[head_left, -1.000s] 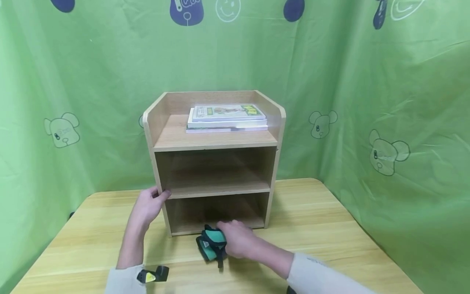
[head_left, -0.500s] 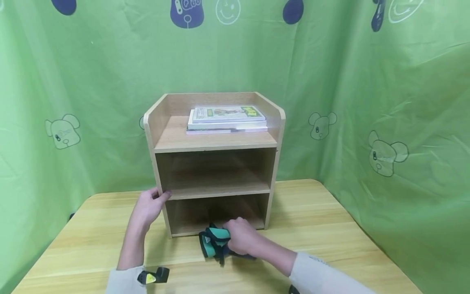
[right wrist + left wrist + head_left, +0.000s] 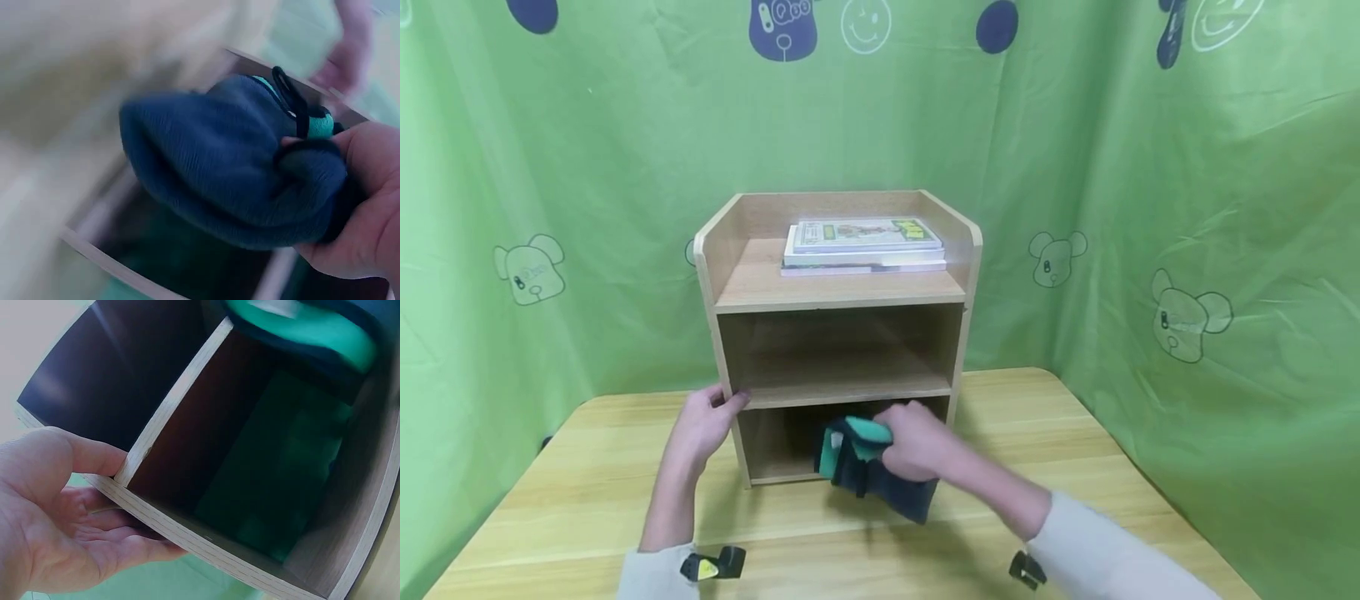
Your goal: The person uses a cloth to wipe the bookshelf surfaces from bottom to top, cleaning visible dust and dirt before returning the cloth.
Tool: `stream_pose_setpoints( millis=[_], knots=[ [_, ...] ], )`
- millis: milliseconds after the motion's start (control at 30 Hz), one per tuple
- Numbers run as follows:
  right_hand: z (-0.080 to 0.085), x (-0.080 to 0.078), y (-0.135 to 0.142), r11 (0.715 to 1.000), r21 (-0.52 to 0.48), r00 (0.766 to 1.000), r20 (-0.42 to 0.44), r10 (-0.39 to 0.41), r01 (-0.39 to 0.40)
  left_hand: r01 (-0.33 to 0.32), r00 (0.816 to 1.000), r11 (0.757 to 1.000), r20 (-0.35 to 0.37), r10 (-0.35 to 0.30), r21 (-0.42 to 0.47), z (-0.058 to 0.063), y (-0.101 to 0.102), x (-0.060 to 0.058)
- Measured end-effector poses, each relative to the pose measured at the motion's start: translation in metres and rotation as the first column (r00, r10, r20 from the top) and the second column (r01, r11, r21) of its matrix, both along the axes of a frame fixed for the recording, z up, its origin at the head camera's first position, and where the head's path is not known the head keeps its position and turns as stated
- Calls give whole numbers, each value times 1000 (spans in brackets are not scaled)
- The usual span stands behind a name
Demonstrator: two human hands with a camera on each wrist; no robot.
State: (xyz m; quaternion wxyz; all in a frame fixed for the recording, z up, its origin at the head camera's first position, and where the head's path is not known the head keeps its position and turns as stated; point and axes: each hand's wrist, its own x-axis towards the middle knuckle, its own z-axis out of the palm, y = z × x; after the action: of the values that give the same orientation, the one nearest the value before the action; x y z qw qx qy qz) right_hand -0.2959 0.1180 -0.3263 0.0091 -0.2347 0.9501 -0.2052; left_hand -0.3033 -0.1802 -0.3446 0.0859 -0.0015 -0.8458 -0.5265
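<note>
A light wooden shelf unit (image 3: 850,293) stands upright on the table. My left hand (image 3: 702,427) grips its left side panel near the middle board; in the left wrist view the thumb (image 3: 94,456) lies inside and the fingers outside. My right hand (image 3: 917,442) holds a bunched dark blue and green cloth (image 3: 891,487) with black edging, raised just in front of the lowest compartment. Seen from the right wrist, the cloth (image 3: 219,162) has a ribbed dark blue face and a black loop. The palm side of the right hand is partly hidden by the cloth.
Several thin books (image 3: 865,242) lie stacked on the shelf's top board. Beneath the unit is a yellowish wooden table (image 3: 572,500). A green printed curtain (image 3: 625,167) hangs behind and along the sides.
My right hand has lifted the cloth off the table, up and a little to the right, and more of its dark blue part now hangs down. The left hand stays on the panel.
</note>
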Motion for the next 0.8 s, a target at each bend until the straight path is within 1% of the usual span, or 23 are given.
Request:
stream_pose_setpoints(
  millis=[133,233,300,433,500,567,633,667,733,767,800],
  knots=[
    [51,1,16,993,-104,997,66,-42,49,1,1000,1000,-1,-1,-4,0,0,0],
    [88,4,31,975,-212,987,155,-40,73,3,1000,1000,-6,-3,-10,0,0,0],
    [111,6,43,965,-254,985,173,-27,71,6,1000,1000,-6,-6,-12,-1,0,0],
    [154,8,63,942,-318,983,178,-47,102,0,1000,1000,-6,0,-19,-2,-1,-1],
    [175,8,71,926,-351,983,161,-85,138,-2,1000,1000,-12,2,-24,-2,-1,-1],
    [196,9,79,900,-400,981,154,-118,171,-1,1000,1000,-13,1,-14,-2,-1,-1],
    [218,9,85,880,-430,979,118,-169,204,0,1000,1000,-15,0,-9,-2,-2,-2],
    [227,8,89,868,-445,975,87,-205,222,1,1000,1000,-12,-1,-12,-2,-2,-2],
    [247,6,95,822,-505,962,62,-267,261,-1,1000,1000,-3,1,-13,-1,-2,-2],
    [255,4,98,803,-526,951,32,-309,279,-3,1000,1000,-2,3,-22,-1,-2,-3],
    [263,1,101,788,-540,934,-7,-357,296,-5,1000,1000,0,5,-28,-1,-2,-3]
  ],
)
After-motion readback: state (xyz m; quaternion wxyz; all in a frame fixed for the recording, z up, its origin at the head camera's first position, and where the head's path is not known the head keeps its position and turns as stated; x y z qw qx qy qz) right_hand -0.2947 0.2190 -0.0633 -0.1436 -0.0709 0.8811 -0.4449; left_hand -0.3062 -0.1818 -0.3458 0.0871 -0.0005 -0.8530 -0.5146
